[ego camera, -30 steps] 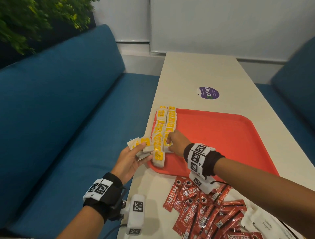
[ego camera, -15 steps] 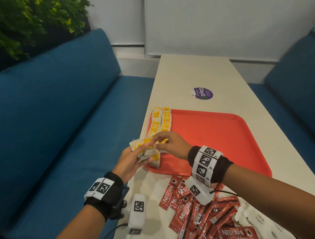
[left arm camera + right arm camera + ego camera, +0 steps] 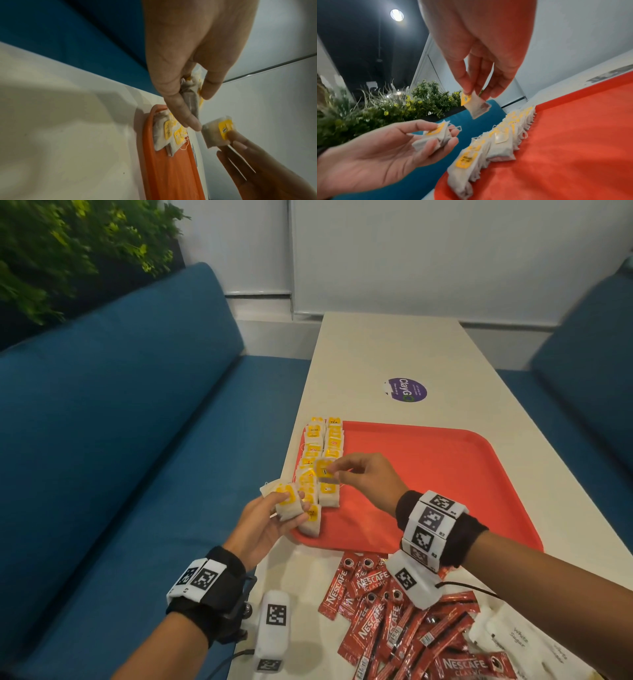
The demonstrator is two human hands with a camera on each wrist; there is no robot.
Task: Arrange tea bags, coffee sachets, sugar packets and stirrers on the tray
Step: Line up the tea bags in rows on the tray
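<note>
A red tray (image 3: 445, 474) lies on the cream table, with two rows of yellow-tagged tea bags (image 3: 323, 443) along its left edge. My right hand (image 3: 363, 477) pinches a single tea bag (image 3: 323, 472) by its tag, hanging above the rows; the right wrist view shows the same tea bag (image 3: 475, 105) dangling. My left hand (image 3: 270, 518) holds a small stack of tea bags (image 3: 287, 503) beside the tray's near left corner, thumb on top. In the left wrist view the stack (image 3: 191, 94) sits between fingers and thumb.
Red Nescafe coffee sachets (image 3: 387, 611) lie heaped on the table near me, with white sugar packets (image 3: 520, 642) at the right. A purple sticker (image 3: 406, 390) sits beyond the tray. Blue sofas flank the table; plants stand at the far left.
My right hand left the rows on the tray, reached to my left hand, and now lifts one tea bag away from the stack back toward the rows.
</note>
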